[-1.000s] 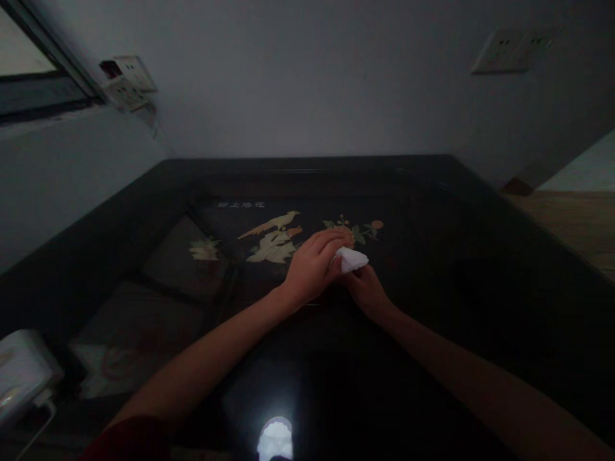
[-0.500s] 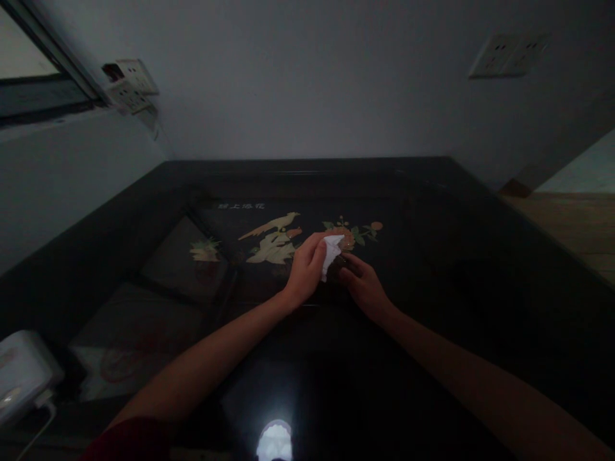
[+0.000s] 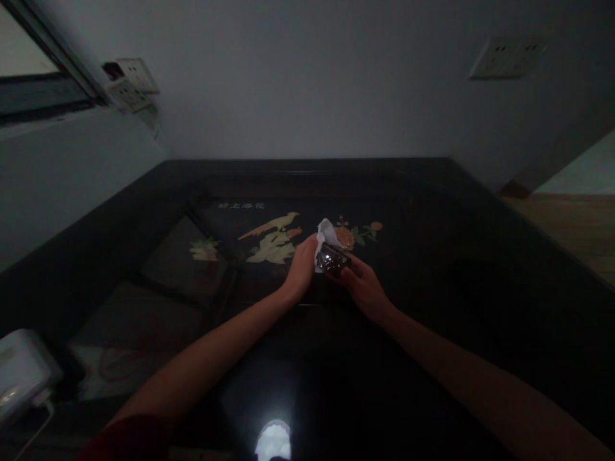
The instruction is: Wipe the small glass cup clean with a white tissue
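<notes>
A small, dark, glossy object [image 3: 334,258] with bright glints is held above the black tabletop [image 3: 365,371]; its kind is too dim to make out. My right hand [image 3: 364,282] grips it from the right, thumb and fingers closed on its edge. On its left side, my left hand [image 3: 302,266] is closed on a crumpled white tissue [image 3: 325,234] that lies around the object's far and left sides. The left fingertips are hidden behind the tissue. Behind the hands, the tabletop carries a picture of a bird [image 3: 276,224] and a flower [image 3: 344,237].
A white box-shaped device [image 3: 26,368] with a cable [image 3: 41,426] stands at the near left. Wall sockets are at the left [image 3: 134,83] and right [image 3: 507,57]. The table meets a pale wall [image 3: 307,96] at its far edge.
The tissue has opened out and moved up, from covering the object's left side to its far side. More of the dark object now shows. The left hand has shifted slightly left.
</notes>
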Available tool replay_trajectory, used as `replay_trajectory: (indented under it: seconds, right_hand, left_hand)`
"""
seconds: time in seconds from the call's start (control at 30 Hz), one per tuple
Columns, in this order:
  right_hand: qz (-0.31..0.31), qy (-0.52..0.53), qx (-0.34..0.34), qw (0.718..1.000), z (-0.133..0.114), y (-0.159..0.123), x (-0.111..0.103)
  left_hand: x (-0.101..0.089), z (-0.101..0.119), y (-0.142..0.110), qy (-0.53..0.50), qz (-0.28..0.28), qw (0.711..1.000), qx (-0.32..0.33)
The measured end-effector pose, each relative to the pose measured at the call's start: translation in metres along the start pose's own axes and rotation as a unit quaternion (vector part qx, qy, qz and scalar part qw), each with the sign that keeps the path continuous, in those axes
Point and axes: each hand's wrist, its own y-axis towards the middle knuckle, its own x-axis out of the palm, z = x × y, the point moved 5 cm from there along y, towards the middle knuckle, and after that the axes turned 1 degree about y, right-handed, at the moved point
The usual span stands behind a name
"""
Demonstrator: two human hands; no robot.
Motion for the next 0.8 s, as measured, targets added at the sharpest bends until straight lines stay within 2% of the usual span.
replay_trajectory:
  seconds: [0.07,0.17,0.27,0.33,0.4,0.47,0.53,0.6,0.8]
  right_hand:
    - [-0.001,-0.001,0.001,1.000,0.001,0.000,0.000]
    - [-0.001,0.002,0.004,1.000,0.001,0.000,0.001]
    - [0.017,-0.006,-0.002,1.000,-0.002,0.000,0.001]
    - [0.030,-0.029,-0.011,0.999,-0.005,0.000,0.001]
    - [0.038,-0.055,-0.024,0.997,-0.009,0.000,0.000]
    - [0.044,-0.073,-0.031,0.996,-0.012,0.000,0.000]
    - [0.046,-0.073,-0.022,0.996,-0.011,0.000,0.000]
    - [0.043,-0.050,-0.005,0.998,-0.009,0.000,0.002]
    - [0.018,0.022,0.013,1.000,-0.006,-0.001,0.005]
  left_hand:
    - [-0.001,0.009,-0.003,0.043,0.001,0.998,0.039]
    - [0.001,0.026,-0.010,0.140,-0.013,0.979,0.146]
    - [0.008,0.039,-0.019,0.244,-0.039,0.929,0.275]
    - [0.011,0.043,-0.023,0.297,-0.049,0.892,0.337]
    - [0.014,0.045,-0.025,0.331,-0.060,0.865,0.371]
    - [0.015,0.044,-0.025,0.345,-0.066,0.855,0.381]
    - [0.014,0.044,-0.024,0.332,-0.064,0.866,0.369]
    - [0.012,0.043,-0.022,0.301,-0.057,0.889,0.341]
    - [0.003,0.031,-0.013,0.146,-0.029,0.970,0.194]
